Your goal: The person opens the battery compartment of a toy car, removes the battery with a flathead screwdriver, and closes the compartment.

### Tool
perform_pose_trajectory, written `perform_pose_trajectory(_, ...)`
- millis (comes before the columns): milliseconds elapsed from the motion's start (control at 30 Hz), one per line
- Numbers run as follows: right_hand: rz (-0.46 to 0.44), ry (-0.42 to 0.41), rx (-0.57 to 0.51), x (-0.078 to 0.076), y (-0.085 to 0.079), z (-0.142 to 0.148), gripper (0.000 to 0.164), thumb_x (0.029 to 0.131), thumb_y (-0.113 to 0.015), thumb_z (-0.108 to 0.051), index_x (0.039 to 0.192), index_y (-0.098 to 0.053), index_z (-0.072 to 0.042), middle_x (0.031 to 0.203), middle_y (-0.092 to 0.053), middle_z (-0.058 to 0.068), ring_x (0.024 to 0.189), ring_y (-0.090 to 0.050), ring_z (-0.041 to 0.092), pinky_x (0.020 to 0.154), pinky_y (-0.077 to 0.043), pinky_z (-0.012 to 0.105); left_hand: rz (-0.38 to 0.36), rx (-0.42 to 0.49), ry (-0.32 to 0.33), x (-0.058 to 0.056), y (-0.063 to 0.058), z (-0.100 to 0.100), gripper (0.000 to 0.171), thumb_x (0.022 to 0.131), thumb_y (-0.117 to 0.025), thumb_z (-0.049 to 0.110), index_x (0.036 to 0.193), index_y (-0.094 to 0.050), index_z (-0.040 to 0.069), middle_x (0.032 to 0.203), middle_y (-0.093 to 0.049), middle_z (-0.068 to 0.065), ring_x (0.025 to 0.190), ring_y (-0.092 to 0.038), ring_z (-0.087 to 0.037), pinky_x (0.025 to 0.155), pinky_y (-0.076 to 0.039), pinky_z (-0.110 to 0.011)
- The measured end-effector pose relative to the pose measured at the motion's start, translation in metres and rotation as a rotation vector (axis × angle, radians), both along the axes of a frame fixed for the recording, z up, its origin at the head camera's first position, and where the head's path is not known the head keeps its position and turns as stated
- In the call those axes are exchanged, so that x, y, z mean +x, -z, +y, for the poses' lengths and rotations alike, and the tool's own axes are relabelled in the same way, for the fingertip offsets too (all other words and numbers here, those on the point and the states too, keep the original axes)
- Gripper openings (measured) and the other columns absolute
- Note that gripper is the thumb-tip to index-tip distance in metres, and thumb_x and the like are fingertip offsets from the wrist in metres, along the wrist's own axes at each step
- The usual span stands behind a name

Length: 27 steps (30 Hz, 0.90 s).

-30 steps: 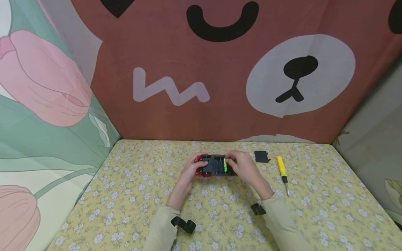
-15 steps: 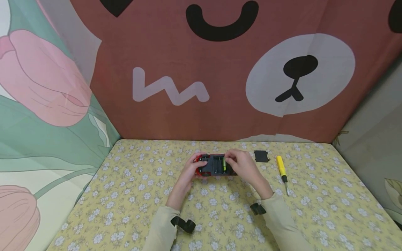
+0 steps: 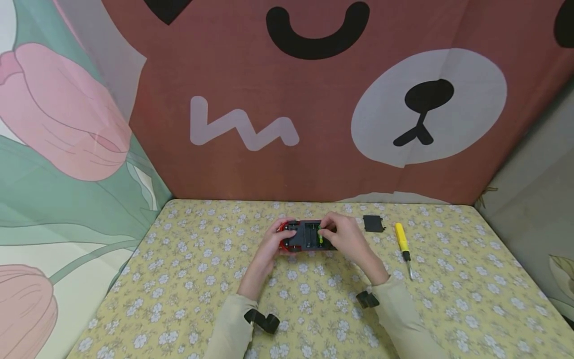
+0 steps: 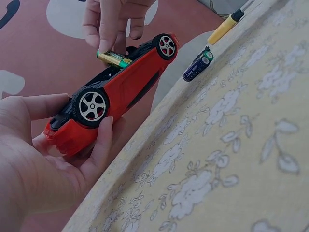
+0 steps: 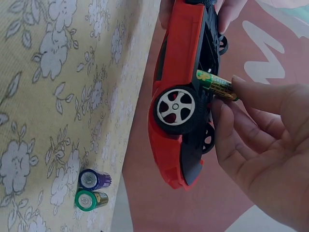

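A red toy car (image 4: 128, 84) with a black underside is turned wheels up, its battery compartment (image 3: 310, 235) uncovered. My left hand (image 3: 272, 239) grips one end of it, thumb over the underside and fingers around the body. At the compartment, my right hand (image 3: 349, 238) pinches a green and gold battery (image 5: 216, 86). That battery lies tilted, its green end down at the compartment and its other end raised under my fingers. How far it sits inside I cannot tell.
A black battery cover (image 3: 373, 224) lies right of the car, and beyond it a yellow-handled screwdriver (image 3: 402, 242). Two more batteries, one purple (image 5: 94, 179) and one green-ended (image 5: 91, 199), lie side by side on the flowered tablecloth (image 3: 188, 279).
The green battery has tipped in the compartment, and my right fingers have shifted slightly along it. My left hand and the car have stayed nearly still.
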State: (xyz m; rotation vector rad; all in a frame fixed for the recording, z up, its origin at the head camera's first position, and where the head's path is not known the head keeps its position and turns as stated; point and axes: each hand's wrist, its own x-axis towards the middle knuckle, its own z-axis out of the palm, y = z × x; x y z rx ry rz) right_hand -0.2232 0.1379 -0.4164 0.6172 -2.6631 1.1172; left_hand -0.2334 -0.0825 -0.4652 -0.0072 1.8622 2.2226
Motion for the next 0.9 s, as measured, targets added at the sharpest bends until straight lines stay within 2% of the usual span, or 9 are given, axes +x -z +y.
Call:
perform_pose_trajectory(200,-0.004,0.008,-0.013,-0.0016,0.0017,-0.0012,0.014,0.092,-0.077,-0.003,0.104,-0.07,-0.002,0.092,-0.071,0.006,0.081,-0.069,0.022,0.069,-0.059,0.038,-0.005,-0.008,-0.006,-0.0015,0.0012,0.0005,0.045,0.097,-0.064,0.014,0.141,-0.059,0.008,0.136,-0.06,-0.018,0.088,-0.069,-0.021,0.068,-0.061,-0.037)
perform_pose_trajectory(633,-0.058,-0.033,0.012,-0.0016,0.0003,-0.0019,0.017,0.092,-0.077,-0.003,0.108,-0.071,-0.005,0.094,-0.071,0.003,0.084,-0.069,0.019,0.072,-0.059,0.036,-0.012,-0.006,-0.011,-0.0023,0.0019,0.0001,0.044,0.098,-0.064,0.014,0.141,-0.059,0.007,0.139,-0.058,-0.018,0.087,-0.069,-0.021,0.066,-0.061,-0.036)
perform_pose_trajectory(900,-0.048,-0.023,-0.07,-0.0014,0.0011,0.0027,0.016,0.094,-0.076,-0.005,0.11,-0.072,-0.004,0.093,-0.071,0.003,0.084,-0.067,0.019,0.071,-0.058,0.037,-0.028,0.005,-0.022,-0.0023,0.0008,0.0012,0.044,0.097,-0.064,0.015,0.141,-0.06,0.01,0.14,-0.056,-0.019,0.093,-0.067,-0.025,0.07,-0.062,-0.04)
